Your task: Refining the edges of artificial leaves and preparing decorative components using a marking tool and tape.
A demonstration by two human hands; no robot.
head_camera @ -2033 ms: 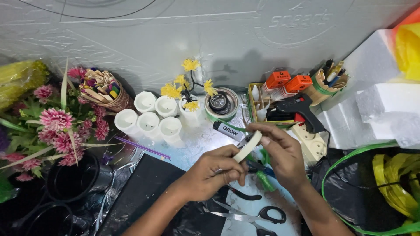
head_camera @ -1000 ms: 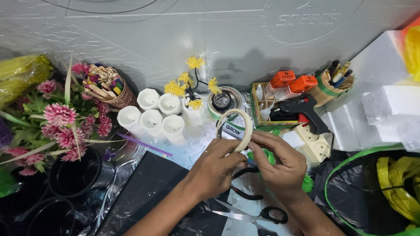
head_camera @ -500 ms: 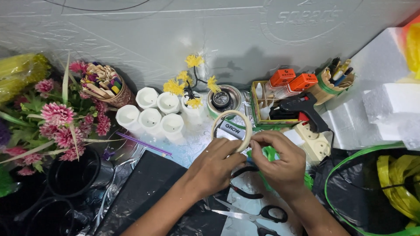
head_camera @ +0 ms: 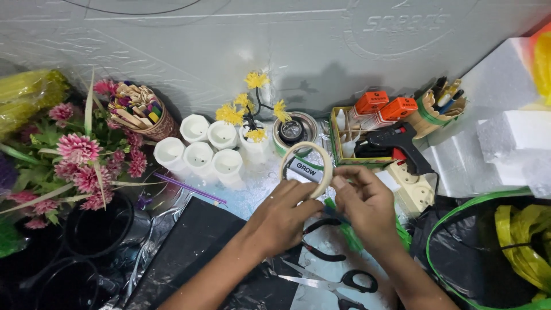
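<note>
Both hands meet near the middle of the tabletop, a little toward its near edge. The left hand and the right hand hold between them a roll of cream masking tape. The roll stands on its edge, raised above the surface, and its open hole faces the camera, so its axis points roughly toward the viewer and slightly to the left. The left thumb and fingers press on the lower left part of the ring; the right fingertips are pinched together at its lower right rim, on the tape band. Under the right palm lies a green stem piece, but how it is held I cannot tell.

Just below the hands lie black pliers and scissors with black handles, near the near edge. Behind the roll stand white candle cups, a small yellow flower sprig and a round tin. A black glue gun rests toward the right side, over a cream power strip. Pink flowers fill the left edge.
</note>
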